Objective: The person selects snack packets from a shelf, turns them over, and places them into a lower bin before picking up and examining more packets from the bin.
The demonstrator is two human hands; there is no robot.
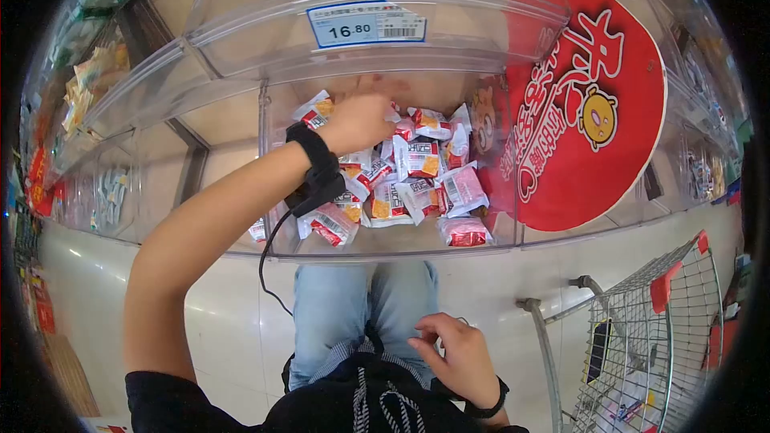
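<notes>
My left hand (361, 122) reaches into a clear plastic bin, over small white, red and orange snack packets (419, 160). Its fingers point down at the back of the pile and are mostly hidden, so I cannot see whether a packet is between them. A black strap with a device (314, 168) and a cable is round that wrist. My right hand (459, 357) is in front of my body, near my lap, with thumb and index finger apart. Nothing shows in it. A dark band (489, 401) circles the right wrist.
A price tag (367, 24) reading 16.80 is on the bin's upper edge. A red round sign (589, 112) stands at the right. A wire shopping cart (642, 345) is at lower right. Other packets (112, 192) lie in a compartment at left.
</notes>
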